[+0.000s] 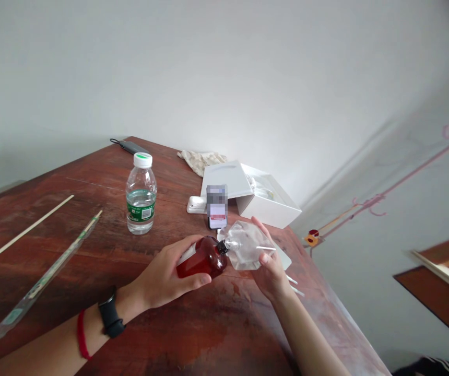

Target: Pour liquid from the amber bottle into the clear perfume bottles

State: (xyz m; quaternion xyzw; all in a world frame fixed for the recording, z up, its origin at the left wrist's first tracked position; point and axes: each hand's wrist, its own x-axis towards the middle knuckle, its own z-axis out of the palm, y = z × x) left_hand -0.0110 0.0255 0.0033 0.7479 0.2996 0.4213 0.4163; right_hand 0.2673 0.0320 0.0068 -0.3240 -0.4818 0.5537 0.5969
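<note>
My left hand [172,271] is wrapped round a brown-red bottle [204,257] that lies tilted on its side above the table. Its black neck points right and meets the neck of a clear faceted bottle [247,245]. That clear bottle is in the grip of my right hand [271,269], also tilted, with its mouth toward the brown one. A thin white stick [266,248] shows near my right thumb; whether it is held or part of the bottle, I cannot tell. Just behind the necks stands a phone [217,209] with its screen lit.
A water bottle [141,196] stands upright at the left. Farther left lie a bare wooden stick [26,230] and a wrapped one [52,271]. Beyond the phone are a white box [269,209], its lid [224,176] and a cloth [201,161]. White sticks [295,287] lie by the right edge.
</note>
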